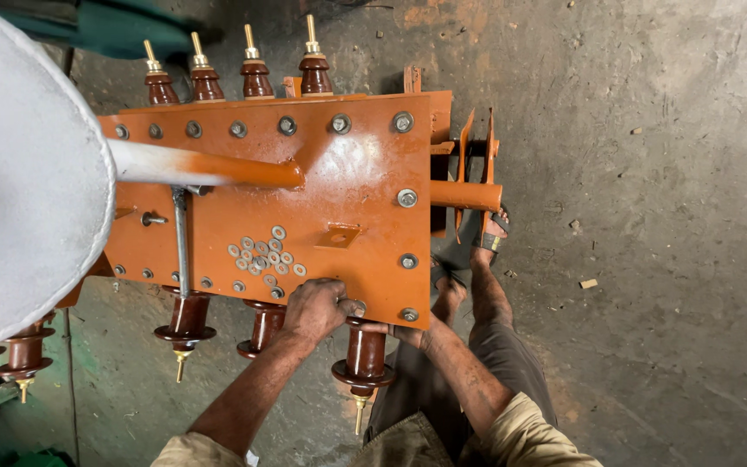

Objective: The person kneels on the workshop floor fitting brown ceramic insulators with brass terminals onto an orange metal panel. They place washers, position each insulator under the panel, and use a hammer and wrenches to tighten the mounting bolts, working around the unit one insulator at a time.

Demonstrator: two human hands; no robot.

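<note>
My left hand rests on the near edge of the orange transformer cover plate, fingers curled together over a bolt there (the bolt itself is hidden under my knuckles). My right hand reaches beneath the same edge, just beside the brown porcelain bushing; I cannot tell how its fingers are set, since the plate covers them. A small heap of loose washers lies on the plate just beyond my left hand. An orange pipe runs across the plate. My sandalled foot stands on the concrete floor to the right.
</note>
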